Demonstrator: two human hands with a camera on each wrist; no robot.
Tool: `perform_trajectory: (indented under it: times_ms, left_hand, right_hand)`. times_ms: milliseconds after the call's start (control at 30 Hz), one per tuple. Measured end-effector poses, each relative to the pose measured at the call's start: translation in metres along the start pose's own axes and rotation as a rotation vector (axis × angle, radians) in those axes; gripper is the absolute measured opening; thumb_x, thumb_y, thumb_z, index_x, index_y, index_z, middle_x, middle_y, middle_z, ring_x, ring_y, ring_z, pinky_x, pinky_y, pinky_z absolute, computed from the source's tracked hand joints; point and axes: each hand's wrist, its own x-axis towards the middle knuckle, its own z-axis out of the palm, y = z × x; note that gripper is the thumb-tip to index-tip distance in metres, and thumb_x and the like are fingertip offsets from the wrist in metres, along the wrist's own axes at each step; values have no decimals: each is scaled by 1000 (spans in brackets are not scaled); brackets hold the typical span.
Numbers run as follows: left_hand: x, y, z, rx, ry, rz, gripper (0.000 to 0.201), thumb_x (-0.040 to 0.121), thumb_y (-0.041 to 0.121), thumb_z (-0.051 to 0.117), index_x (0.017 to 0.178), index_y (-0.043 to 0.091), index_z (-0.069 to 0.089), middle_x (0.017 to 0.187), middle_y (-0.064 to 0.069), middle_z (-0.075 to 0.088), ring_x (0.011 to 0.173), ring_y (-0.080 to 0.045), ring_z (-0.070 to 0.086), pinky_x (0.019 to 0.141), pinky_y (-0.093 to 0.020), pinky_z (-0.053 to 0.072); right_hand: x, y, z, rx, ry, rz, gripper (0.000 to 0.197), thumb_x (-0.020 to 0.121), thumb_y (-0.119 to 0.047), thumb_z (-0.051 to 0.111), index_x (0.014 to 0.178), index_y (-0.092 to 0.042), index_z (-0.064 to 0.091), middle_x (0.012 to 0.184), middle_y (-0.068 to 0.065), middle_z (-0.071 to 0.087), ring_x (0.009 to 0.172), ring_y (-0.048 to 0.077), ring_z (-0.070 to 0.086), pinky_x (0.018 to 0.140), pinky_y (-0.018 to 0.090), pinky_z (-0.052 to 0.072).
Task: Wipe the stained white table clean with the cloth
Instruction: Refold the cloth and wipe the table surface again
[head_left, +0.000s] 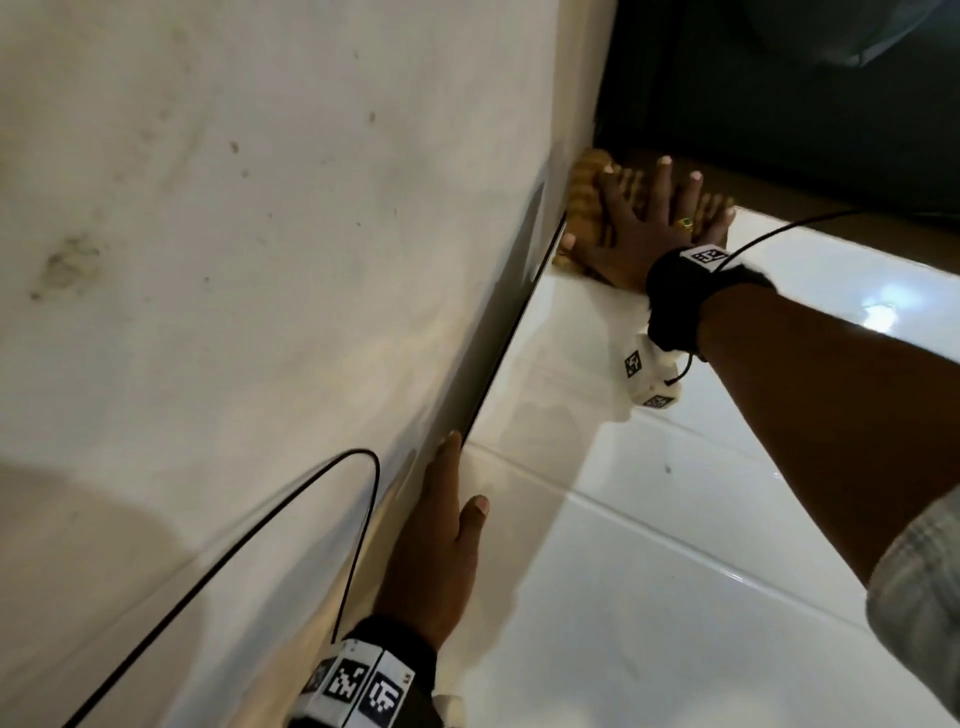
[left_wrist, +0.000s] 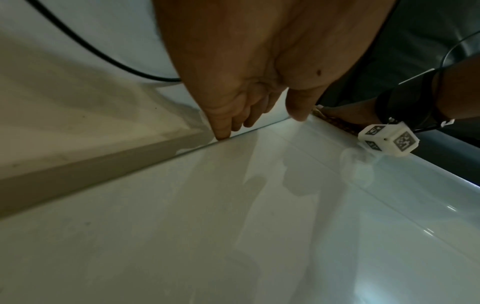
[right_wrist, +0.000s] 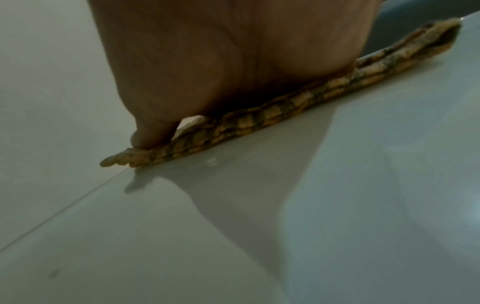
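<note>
**Right palm flat on cloth at far table corner, left hand idle at wall edge**

Left hand is closest to the head cam, bottom centre. Fingers straight and together, lying along the seam where the table meets the wall. Left wrist view shows the fingertips touching that seam, thumb hanging just above the glossy surface. Nothing held; hand is relaxed and flat. Marker band on the wrist, black cable looping off it across the wall.

Wall on the left is off-white with brown spots and a larger smudge at the left edge.

Table is white and glossy, with faint seam lines and light glare. One small dark speck mid-surface; otherwise I can't tell stains from reflections.

Right hand is at the far corner, upper right of centre. Fingers spread and straight, palm pressing down on the cloth. Not gripping it, just flat pressure. Ring on one finger. Black wrist strap with a white marker cube hanging under it.

Cloth is tan/brown with a striped weave, lying flat on the table right by the wall and the far edge. Right wrist view shows it squashed thin between palm and tabletop, ends poking out both sides.

Beyond the table edge it's dark; can't make anything out.
</note>
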Motion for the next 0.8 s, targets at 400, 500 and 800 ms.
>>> perform_trajectory:
  times_ms: [400, 500, 800]
  left_hand:
    - [-78, -24, 1, 12, -53, -15, 75, 102, 40, 47, 147, 57, -10, 161, 32, -7, 151, 6, -10, 126, -29, 11]
    - [-105, -43, -5, 56, -67, -35, 72, 103, 44, 42, 153, 51, -8, 164, 29, -5, 153, 3, -6, 128, -35, 11]
    - [-193, -107, -13, 127, 46, -363, 75, 102, 9, 46, 158, 39, 6, 162, 5, 34, 142, -18, 44, 108, -26, 37]
  right_hand:
    - [-108, -55, 85, -106, -18, -450, 56, 102, -65, 17, 153, -59, -4, 166, 2, -28, 151, 36, -27, 114, 71, -16]
    - [-174, -67, 125, -121, 1, -581, 59, 104, -61, 19, 157, -50, -3, 169, 5, -21, 153, 37, -21, 116, 70, -12]
    - [-354, -103, 242, 33, 20, -902, 65, 86, -36, 65, 148, -29, 49, 161, -1, 39, 151, 30, 30, 121, 58, 9]
